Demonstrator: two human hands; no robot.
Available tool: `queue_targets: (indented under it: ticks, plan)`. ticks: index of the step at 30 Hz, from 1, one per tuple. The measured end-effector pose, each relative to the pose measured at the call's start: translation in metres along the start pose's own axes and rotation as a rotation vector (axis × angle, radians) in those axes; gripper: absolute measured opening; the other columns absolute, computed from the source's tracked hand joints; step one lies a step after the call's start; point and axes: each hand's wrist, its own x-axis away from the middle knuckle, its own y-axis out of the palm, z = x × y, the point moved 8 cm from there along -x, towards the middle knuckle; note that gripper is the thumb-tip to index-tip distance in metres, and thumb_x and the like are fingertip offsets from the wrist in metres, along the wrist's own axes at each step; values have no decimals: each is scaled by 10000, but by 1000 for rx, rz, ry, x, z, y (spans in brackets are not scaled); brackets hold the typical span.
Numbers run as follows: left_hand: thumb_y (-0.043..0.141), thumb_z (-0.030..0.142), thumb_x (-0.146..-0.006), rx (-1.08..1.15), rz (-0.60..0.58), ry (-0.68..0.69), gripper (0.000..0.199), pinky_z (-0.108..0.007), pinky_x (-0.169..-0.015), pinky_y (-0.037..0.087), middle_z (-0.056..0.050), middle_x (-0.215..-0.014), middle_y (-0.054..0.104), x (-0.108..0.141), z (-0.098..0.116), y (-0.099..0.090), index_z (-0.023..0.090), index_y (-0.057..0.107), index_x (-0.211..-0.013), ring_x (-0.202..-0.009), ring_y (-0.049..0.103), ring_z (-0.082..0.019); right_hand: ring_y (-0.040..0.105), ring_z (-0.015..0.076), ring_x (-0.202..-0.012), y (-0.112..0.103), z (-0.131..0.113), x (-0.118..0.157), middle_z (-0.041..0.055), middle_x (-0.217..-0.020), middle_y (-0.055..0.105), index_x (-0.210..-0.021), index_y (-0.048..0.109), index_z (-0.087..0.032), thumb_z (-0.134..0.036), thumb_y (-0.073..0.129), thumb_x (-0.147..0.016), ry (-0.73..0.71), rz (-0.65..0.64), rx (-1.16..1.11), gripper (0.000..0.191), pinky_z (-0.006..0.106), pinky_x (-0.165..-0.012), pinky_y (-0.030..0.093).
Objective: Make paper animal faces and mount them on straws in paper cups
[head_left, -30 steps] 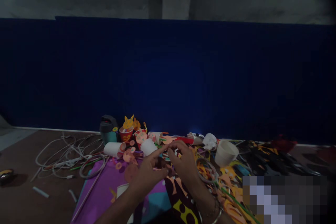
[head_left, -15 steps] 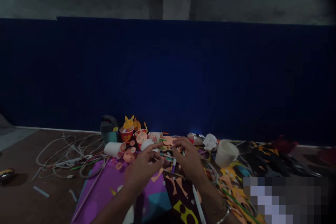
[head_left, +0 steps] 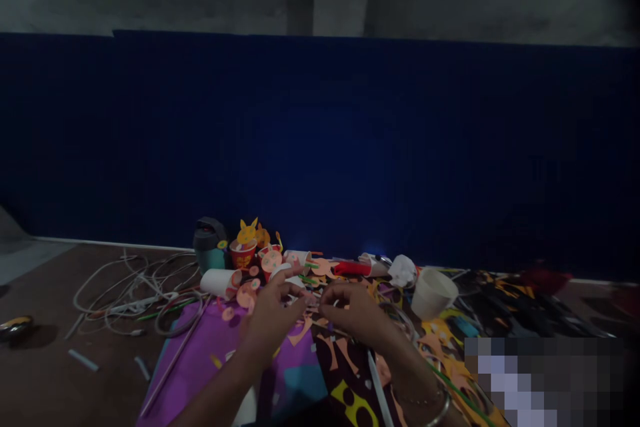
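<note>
Close together over the cluttered middle of the table are my two hands. My left hand (head_left: 280, 307) has its thumb and fingers drawn toward a small pale thing, too small to name. On the right, my right hand (head_left: 353, 307) is closed in a pinch near the same spot; what its fingertips hold is hidden. Behind the hands lie an orange paper cutout (head_left: 323, 268) and a red piece (head_left: 353, 268). A purple sheet (head_left: 193, 353) spreads beneath and left of my left arm.
Decorated red cups (head_left: 243, 257), a fallen white cup (head_left: 220, 282) and a teal-grey bottle (head_left: 209, 247) stand or lie at the back left. A white cup (head_left: 434, 293) and crumpled tissue (head_left: 401, 271) are on the right. Coiled cables (head_left: 125, 293) lie far left.
My right hand has lowered and curled its fingers, moving nearer my left hand's fingertips. My left hand's fingers have drawn in. The red piece behind them now shows.
</note>
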Motion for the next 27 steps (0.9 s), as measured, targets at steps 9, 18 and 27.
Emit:
queue_targets:
  ticks: [9,18,27]
  plan:
    - [636,257,-695,2,-25,-1,479,-208,-482,370,17,-669,614,0,1,2,163,529,-1152,-553,540,-127,562,131,-509,-1,8,-3,-6,-538,621,-596,659,-175,-173,562,-681,-5,24,5,129,215,-470,419]
    - [653,263,-698,18,-53,-1,478,-223,-517,384,9,-673,621,1,3,5,160,535,-1150,-596,554,-145,557,135,-462,0,9,-2,-9,-495,601,-567,643,-177,-207,575,-701,23,1,-27,153,223,-441,408]
    - [682,286,-699,106,-115,-13,543,-237,-548,401,-12,-686,639,-4,-11,9,156,502,-1194,-641,584,-159,589,143,-499,3,10,-2,17,-556,632,-615,647,-162,-271,617,-705,31,-3,-21,145,225,-451,433]
